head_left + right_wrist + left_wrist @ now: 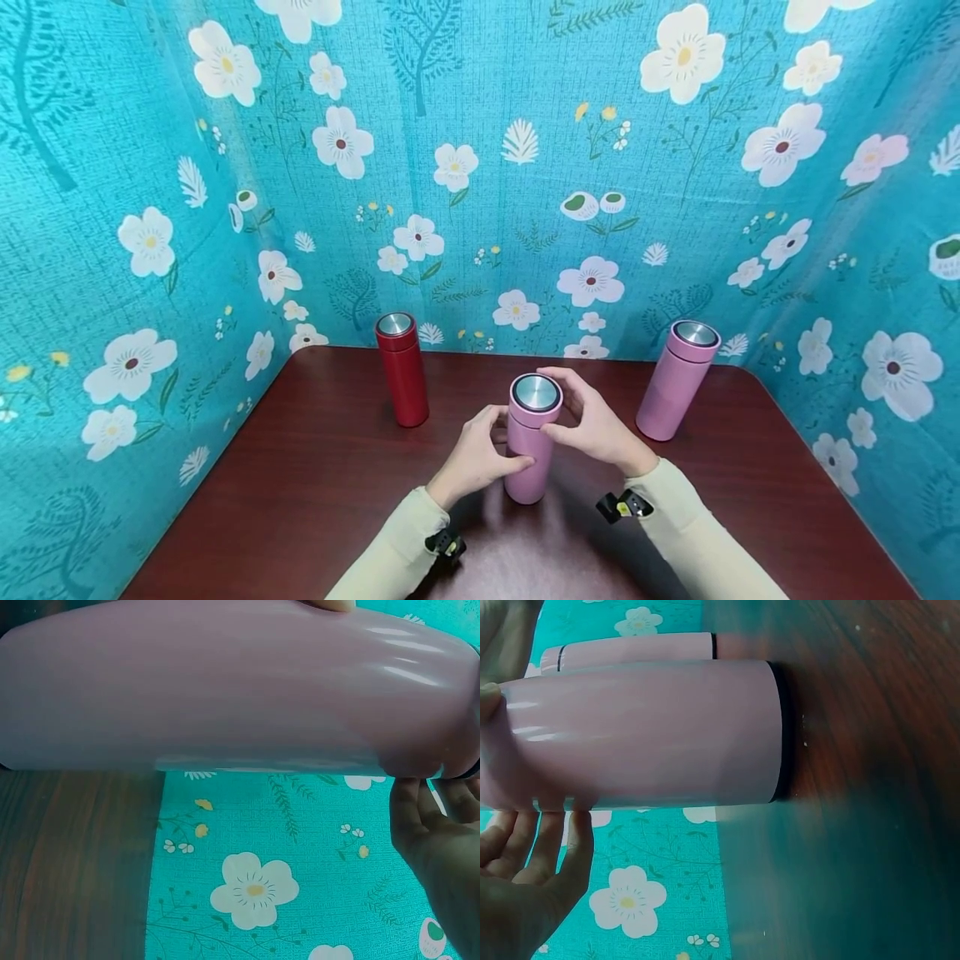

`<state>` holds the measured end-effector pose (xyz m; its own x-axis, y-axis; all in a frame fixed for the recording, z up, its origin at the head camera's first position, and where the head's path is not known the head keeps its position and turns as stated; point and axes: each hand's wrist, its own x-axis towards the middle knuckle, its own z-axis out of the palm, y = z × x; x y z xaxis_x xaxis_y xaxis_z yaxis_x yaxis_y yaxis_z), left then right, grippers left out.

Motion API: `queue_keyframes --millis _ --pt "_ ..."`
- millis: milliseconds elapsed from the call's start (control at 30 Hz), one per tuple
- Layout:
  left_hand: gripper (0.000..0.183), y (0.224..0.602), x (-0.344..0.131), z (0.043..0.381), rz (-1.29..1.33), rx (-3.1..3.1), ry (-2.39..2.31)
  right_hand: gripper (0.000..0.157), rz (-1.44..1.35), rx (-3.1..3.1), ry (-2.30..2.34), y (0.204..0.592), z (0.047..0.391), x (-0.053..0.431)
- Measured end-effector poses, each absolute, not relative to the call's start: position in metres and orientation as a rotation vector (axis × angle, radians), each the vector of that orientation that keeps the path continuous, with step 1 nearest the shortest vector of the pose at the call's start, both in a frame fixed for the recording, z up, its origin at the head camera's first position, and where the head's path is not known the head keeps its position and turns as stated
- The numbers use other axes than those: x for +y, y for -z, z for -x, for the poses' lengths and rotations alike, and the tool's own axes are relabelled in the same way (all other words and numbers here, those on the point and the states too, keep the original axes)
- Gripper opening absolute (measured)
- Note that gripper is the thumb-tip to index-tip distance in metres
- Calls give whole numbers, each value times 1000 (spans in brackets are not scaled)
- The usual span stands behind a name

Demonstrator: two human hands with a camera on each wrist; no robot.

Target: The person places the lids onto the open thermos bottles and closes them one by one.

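Observation:
A pink thermos flask (528, 479) with a silver-topped lid (536, 392) is upright near the middle of the table, between both hands. My left hand (474, 454) holds its body from the left, thumb across the front and the other fingers partly hidden behind. From the right, my right hand (597, 423) grips it higher up, around the lid, with the thumb at the lid's lower edge. In the left wrist view the flask's black base rim (784, 731) is close to the tabletop; whether it touches I cannot tell.
A red thermos flask (406, 379) stands at the back left of the dark brown table (300, 500). Another pink flask (675, 387) stands at the back right. Blue flowered cloth (480, 217) hangs behind the table and along both sides.

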<state>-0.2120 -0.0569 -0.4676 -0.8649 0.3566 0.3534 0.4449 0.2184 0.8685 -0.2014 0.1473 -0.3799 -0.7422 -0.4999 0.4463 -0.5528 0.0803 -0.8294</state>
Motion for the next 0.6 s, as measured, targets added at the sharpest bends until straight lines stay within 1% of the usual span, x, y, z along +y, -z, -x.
queue_keyframes --millis 200,433,600 --pt "60 468 -54 212 768 -2406 1712 65 -1128 -2276 -1770 380 204 149" --pt "59 467 -51 219 739 -2412 1703 68 -1101 -2259 -1814 402 226 156" --pt "59 464 -49 229 708 -2412 1724 67 -1103 -2202 -1845 405 240 156"
